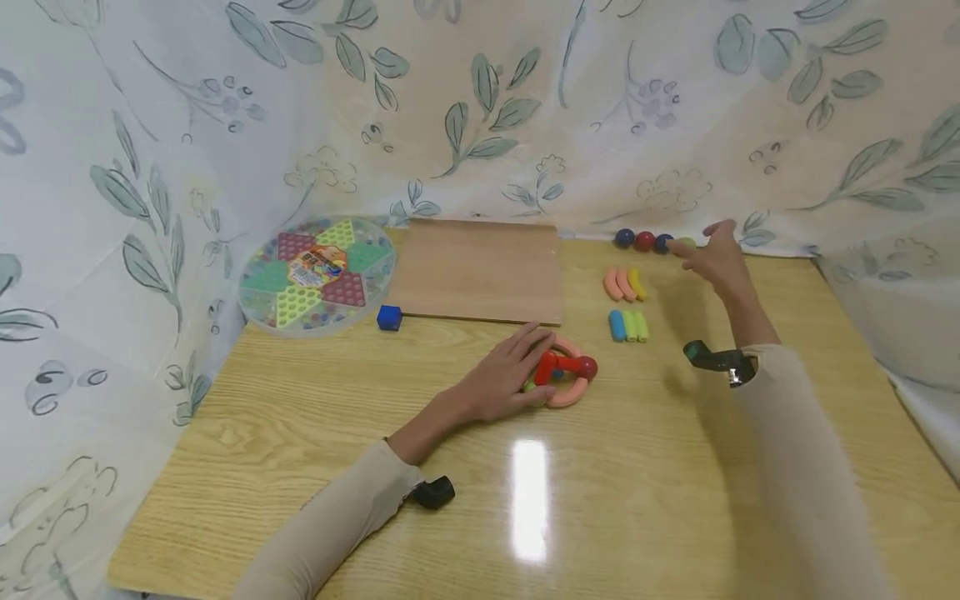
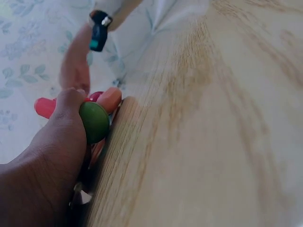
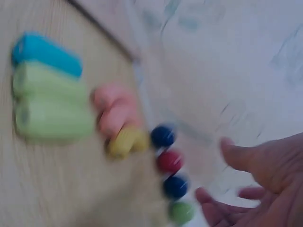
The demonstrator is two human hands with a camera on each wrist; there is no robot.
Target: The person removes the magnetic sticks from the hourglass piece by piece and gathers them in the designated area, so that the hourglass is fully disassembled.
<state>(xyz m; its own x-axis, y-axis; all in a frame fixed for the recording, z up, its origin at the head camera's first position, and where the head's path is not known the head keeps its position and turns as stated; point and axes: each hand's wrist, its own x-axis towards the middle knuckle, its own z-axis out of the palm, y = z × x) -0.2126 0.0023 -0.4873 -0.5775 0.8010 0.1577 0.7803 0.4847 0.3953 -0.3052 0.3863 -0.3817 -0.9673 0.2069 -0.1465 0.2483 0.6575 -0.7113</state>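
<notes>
My left hand [image 1: 504, 375] holds the left side of a ring of joined toy pieces, thumb along its near edge and fingers over the far one. The ring has peach curved pieces [image 1: 572, 395], a red ball [image 1: 588, 367] and a red rod [image 1: 567, 363] across it. A green ball [image 2: 94, 123] of it shows beside the thumb in the left wrist view. My right hand [image 1: 716, 258] hovers at the right end of a row of balls, nearest the green ball [image 3: 181, 213], thumb and fingers apart and holding nothing. Two navy balls and a red ball [image 3: 169, 161] make up the rest of the row.
Two peach curved pieces and a yellow one [image 1: 637, 284] lie in front of the balls, then a blue cylinder [image 1: 617, 326] and two light green ones [image 1: 636, 326]. A brown board [image 1: 480, 271], blue cube [image 1: 389, 317] and round star-patterned game board [image 1: 352, 290] stand left.
</notes>
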